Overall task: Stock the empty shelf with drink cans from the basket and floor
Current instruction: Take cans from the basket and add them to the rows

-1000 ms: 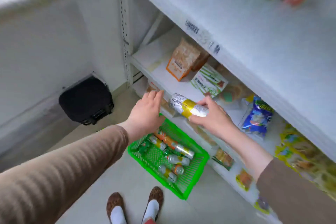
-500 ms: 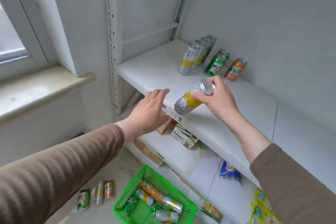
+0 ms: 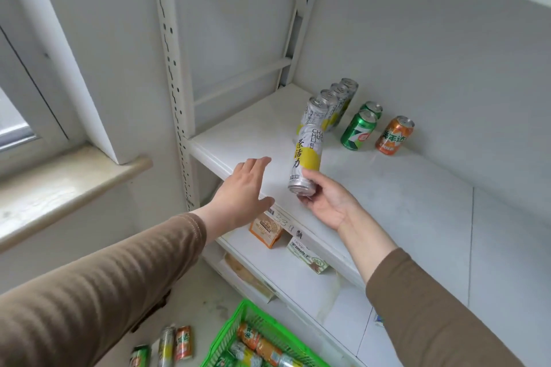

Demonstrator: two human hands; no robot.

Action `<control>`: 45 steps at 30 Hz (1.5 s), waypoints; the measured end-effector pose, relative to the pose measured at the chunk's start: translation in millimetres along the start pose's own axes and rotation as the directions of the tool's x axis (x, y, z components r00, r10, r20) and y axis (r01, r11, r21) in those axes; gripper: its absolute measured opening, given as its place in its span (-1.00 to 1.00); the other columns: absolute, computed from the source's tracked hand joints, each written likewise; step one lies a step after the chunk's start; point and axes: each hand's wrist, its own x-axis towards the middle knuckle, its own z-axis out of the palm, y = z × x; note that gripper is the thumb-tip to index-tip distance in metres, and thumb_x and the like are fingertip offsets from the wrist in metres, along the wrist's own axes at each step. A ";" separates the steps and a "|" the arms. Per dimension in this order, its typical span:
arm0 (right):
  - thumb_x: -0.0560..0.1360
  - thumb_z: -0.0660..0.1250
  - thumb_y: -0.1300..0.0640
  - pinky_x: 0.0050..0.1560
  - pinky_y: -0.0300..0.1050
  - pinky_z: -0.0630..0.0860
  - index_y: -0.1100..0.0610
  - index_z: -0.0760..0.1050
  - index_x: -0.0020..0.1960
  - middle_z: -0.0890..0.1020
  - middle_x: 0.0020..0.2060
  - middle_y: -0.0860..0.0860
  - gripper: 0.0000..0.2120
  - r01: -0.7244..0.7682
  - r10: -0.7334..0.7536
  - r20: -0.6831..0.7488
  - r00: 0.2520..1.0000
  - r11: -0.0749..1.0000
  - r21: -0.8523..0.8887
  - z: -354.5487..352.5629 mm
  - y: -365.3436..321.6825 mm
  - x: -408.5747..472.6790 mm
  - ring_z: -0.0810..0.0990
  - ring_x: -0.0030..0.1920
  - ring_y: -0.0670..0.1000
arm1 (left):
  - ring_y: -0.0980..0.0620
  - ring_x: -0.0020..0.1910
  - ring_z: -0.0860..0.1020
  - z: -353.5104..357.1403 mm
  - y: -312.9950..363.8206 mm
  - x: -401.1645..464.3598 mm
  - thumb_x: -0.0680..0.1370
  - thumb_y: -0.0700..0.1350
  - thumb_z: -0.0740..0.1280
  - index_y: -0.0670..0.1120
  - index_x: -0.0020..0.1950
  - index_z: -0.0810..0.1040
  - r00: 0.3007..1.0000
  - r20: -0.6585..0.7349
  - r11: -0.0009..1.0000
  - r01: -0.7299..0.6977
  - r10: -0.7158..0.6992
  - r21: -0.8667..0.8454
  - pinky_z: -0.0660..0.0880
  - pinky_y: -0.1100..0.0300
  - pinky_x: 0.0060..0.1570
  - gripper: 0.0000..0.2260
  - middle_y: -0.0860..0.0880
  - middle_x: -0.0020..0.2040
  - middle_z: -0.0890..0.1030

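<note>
Hands over a white shelf (image 3: pixel 387 188): right hand (image 3: pixel 329 202) grips a yellow-and-white can (image 3: pixel 307 158) by its base just above the shelf; left hand (image 3: pixel 243 191) hovers flat, fingers straight, empty.

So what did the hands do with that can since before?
The right hand lifted the tall white-and-yellow drink can from near the green plastic basket up to the white shelf, now gripping its bottom end. The open left hand rose alongside, holding nothing.

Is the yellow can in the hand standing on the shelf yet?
Not yet. The right hand grips the can by its bottom end, above the shelf.
</note>
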 end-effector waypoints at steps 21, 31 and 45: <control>0.37 0.59 0.12 -0.02 -0.08 0.53 0.06 0.40 0.20 0.65 0.00 0.04 -0.50 0.313 -0.694 -0.204 0.690 0.540 -0.781 12.0 40.8 107.9 0.63 0.00 0.07 | -0.08 0.41 0.27 14.7 -46.0 77.4 0.49 0.00 0.40 -0.04 0.54 0.13 0.995 0.098 0.996 0.037 -0.029 -0.079 0.30 0.06 0.36 -0.30 -0.07 0.46 0.30; 0.39 0.59 0.15 -0.04 -0.27 0.36 0.18 0.43 0.20 0.56 0.12 0.05 -0.51 0.231 -0.704 -0.244 0.667 0.507 -0.831 21.2 10.7 126.7 0.52 0.01 -0.03 | -0.09 0.42 0.27 17.3 -42.4 93.6 0.49 0.00 0.40 -0.03 0.55 0.13 0.994 0.105 0.996 0.034 -0.026 -0.076 0.29 0.08 0.36 -0.29 -0.08 0.46 0.30; 0.40 0.55 0.09 0.23 -0.10 0.34 0.16 0.38 0.39 0.51 0.31 0.09 -0.37 0.295 -0.775 -0.121 0.620 0.373 -0.880 12.8 45.3 76.4 0.40 0.30 0.13 | -0.12 0.40 0.27 30.4 -38.3 41.7 0.47 -0.02 0.40 -0.08 0.50 0.25 0.999 -0.014 1.000 0.029 -0.029 0.011 0.31 0.02 0.36 -0.36 -0.07 0.45 0.32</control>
